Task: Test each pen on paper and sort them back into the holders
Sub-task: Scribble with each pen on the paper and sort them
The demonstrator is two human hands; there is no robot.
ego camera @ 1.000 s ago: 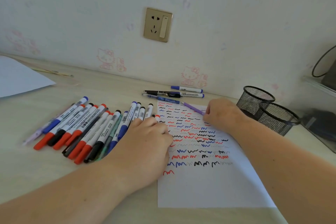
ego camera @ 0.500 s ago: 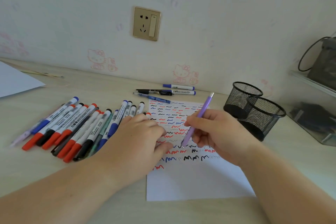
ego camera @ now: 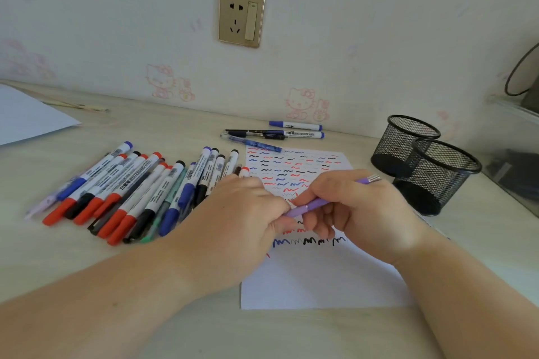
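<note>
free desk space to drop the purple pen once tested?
Bare desk between the marker row and the wall; also the blank lower part of the paper. Crowded: markers at left, the pens by the wall, the mesh holders at right.

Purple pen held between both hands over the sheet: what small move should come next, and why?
Probably pull the cap off: the right hand grips the purple pen level above the paper, the left hand pinches its near end, and no tip shows yet.

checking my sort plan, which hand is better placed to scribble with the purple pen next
Right. The right hand grips the purple pen along its barrel over the paper; the left hand only pinches its tip end.
</note>
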